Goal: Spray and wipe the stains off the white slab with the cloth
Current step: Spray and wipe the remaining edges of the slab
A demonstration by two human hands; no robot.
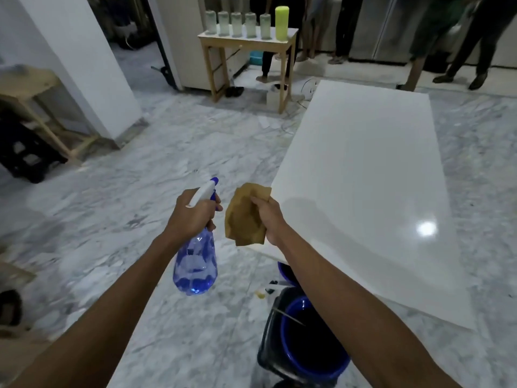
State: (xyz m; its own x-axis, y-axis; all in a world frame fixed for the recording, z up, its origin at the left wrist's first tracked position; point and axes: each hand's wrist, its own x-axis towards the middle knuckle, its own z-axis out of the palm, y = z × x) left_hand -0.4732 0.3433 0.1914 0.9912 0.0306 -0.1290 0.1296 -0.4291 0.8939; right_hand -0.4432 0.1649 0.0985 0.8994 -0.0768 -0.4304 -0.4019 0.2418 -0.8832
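Observation:
The white slab [363,175] fills the right half of the view, raised above the marble floor, and I see no clear stain on it from here. My left hand [193,217] grips the neck of a clear blue spray bottle [195,264], white trigger head up, held over the floor left of the slab. My right hand [268,219] holds a crumpled tan cloth [246,217] beside the slab's near left corner, not touching the surface.
A blue bucket [307,348] in a dark frame stands under the slab's near edge. A wooden side table [249,42] with several jars stands at the back. People's legs [461,60] line the far right. A dark crate [25,152] and wooden stand sit at left.

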